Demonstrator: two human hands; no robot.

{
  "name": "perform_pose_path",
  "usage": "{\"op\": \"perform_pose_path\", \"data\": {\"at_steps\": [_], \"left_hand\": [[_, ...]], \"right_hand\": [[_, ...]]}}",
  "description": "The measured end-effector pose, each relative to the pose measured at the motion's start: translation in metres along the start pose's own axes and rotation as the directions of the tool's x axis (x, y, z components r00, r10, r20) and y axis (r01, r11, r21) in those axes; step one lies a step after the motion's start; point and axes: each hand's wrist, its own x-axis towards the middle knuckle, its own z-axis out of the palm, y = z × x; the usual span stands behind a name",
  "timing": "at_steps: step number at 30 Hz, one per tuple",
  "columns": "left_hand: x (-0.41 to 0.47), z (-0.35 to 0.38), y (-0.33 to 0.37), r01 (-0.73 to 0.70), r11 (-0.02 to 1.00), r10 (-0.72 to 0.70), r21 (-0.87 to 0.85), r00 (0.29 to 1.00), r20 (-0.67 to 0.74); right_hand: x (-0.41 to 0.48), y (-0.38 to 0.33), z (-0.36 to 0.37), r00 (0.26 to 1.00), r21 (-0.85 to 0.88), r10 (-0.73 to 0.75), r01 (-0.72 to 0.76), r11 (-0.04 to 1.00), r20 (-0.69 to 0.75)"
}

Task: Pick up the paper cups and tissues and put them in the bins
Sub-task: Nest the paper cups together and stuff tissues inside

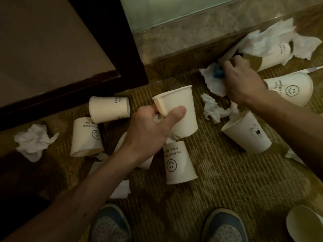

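Note:
My left hand [153, 130] grips a white paper cup [181, 112] by its handle and side, lifted above the carpet. My right hand [244, 79] reaches to the far right and closes its fingers on a white tissue [212, 81] with a small blue object [218, 72] on it. Several paper cups lie tipped on the carpet: two at the left [108, 109] [85, 137], a smiley cup [178, 163] in front, a dog-print cup [248, 133] and a smiley cup [290, 89] at the right. Crumpled tissues lie at the left [33, 140] and in the middle [215, 110].
A dark wooden cabinet base [70, 91] borders the carpet at the left and a marble skirting [183, 41] at the back. A heap of tissue [272, 41] covers another cup at the far right. My shoes [223, 227] stand at the bottom. No bin is in view.

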Motion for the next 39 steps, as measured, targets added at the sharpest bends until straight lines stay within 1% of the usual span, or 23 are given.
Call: {"op": "perform_pose_path", "data": {"at_steps": [1, 3, 6, 8, 10, 11, 12, 13, 14, 15, 16, 17, 19, 22, 24, 26, 28, 29, 31, 33, 34, 36, 39], "left_hand": [[0.000, -0.001, -0.001, 0.008, 1.000, -0.008, -0.003, 1.000, -0.003], [0.000, -0.004, -0.002, 0.010, 1.000, -0.010, -0.008, 1.000, 0.010], [-0.001, -0.013, 0.004, 0.002, 1.000, -0.001, -0.012, 1.000, 0.031], [-0.001, -0.022, 0.015, 0.003, 1.000, -0.003, 0.005, 1.000, 0.019], [-0.003, -0.032, 0.035, 0.002, 1.000, -0.002, 0.013, 1.000, -0.006], [-0.003, -0.037, 0.048, -0.008, 1.000, 0.008, 0.026, 1.000, -0.015], [-0.004, -0.042, 0.063, -0.031, 0.999, 0.032, 0.036, 0.999, -0.027], [-0.005, -0.048, 0.080, -0.059, 0.997, 0.060, 0.041, 0.997, -0.042], [-0.008, -0.055, 0.097, -0.080, 0.996, 0.082, 0.031, 0.994, -0.066], [-0.014, -0.064, 0.116, -0.092, 0.996, 0.092, 0.006, 0.991, -0.097], [-0.021, -0.074, 0.132, -0.102, 0.995, 0.098, -0.023, 0.986, -0.134], [-0.031, -0.086, 0.150, -0.118, 0.992, 0.108, -0.046, 0.978, -0.177], [-0.057, -0.112, 0.181, -0.168, 0.983, 0.146, -0.079, 0.962, -0.233], [-0.102, -0.155, 0.221, -0.253, 0.961, 0.212, -0.113, 0.935, -0.286], [-0.135, -0.189, 0.241, -0.291, 0.957, 0.265, -0.013, 0.889, -0.374], [-0.167, -0.230, 0.250, -0.276, 0.952, 0.307, 0.135, 0.841, -0.446], [-0.200, -0.275, 0.248, -0.189, 0.936, 0.316, 0.297, 0.826, -0.467], [-0.218, -0.295, 0.243, -0.118, 0.951, 0.252, 0.285, 0.829, -0.499], [-0.263, -0.326, 0.227, 0.026, 0.975, 0.105, 0.221, 0.822, -0.560], [-0.310, -0.340, 0.205, 0.089, 0.995, -0.046, 0.035, 0.768, -0.639], [-0.334, -0.339, 0.193, 0.085, 0.996, -0.086, -0.035, 0.745, -0.661], [-0.371, -0.335, 0.162, 0.142, 0.988, -0.141, -0.057, 0.702, -0.698], [-0.406, -0.334, 0.095, 0.263, 0.949, -0.305, -0.175, 0.626, -0.718]], "right_hand": [[0.003, -0.002, -0.001, 0.999, -0.005, 0.034, -0.034, 0.999, 0.012], [0.008, -0.006, -0.004, 0.991, 0.014, 0.096, -0.098, 0.995, 0.094], [0.007, -0.004, -0.015, 0.988, 0.071, 0.050, -0.061, 0.996, 0.145], [-0.002, -0.008, -0.032, 0.991, 0.171, 0.029, -0.052, 0.984, 0.134], [-0.014, -0.019, -0.061, 0.982, 0.331, -0.002, -0.062, 0.942, 0.189], [-0.020, -0.025, -0.079, 0.968, 0.460, -0.035, -0.086, 0.884, 0.249], [-0.026, -0.033, -0.100, 0.944, 0.603, -0.098, -0.118, 0.789, 0.314], [-0.033, -0.042, -0.123, 0.914, 0.732, -0.187, -0.152, 0.664, 0.360], [-0.041, -0.053, -0.146, 0.891, 0.826, -0.267, -0.180, 0.534, 0.367], [-0.047, -0.064, -0.169, 0.884, 0.879, -0.312, -0.193, 0.436, 0.348], [-0.053, -0.073, -0.191, 0.890, 0.907, -0.320, -0.195, 0.374, 0.323], [-0.060, -0.083, -0.214, 0.904, 0.925, -0.315, -0.180, 0.333, 0.289], [-0.077, -0.103, -0.258, 0.908, 0.946, -0.359, -0.103, 0.308, 0.216], [-0.109, -0.145, -0.314, 0.870, 0.955, -0.476, 0.018, 0.296, 0.131], [-0.129, -0.181, -0.342, 0.828, 0.966, -0.553, 0.063, 0.249, 0.088], [-0.153, -0.222, -0.361, 0.766, 0.983, -0.639, 0.060, 0.173, 0.066], [-0.177, -0.266, -0.369, 0.709, 0.993, -0.702, 0.019, 0.118, 0.070], [-0.189, -0.288, -0.368, 0.679, 0.995, -0.730, -0.003, 0.101, 0.076], [-0.212, -0.331, -0.356, 0.610, 0.994, -0.786, -0.038, 0.103, 0.105], [-0.235, -0.373, -0.334, 0.553, 0.988, -0.820, -0.063, 0.138, 0.149], [-0.246, -0.393, -0.320, 0.531, 0.985, -0.830, -0.061, 0.164, 0.171], [-0.266, -0.432, -0.287, 0.511, 0.967, -0.831, 0.003, 0.256, 0.218], [-0.293, -0.475, -0.231, 0.526, 0.876, -0.798, 0.186, 0.444, 0.293]]}}
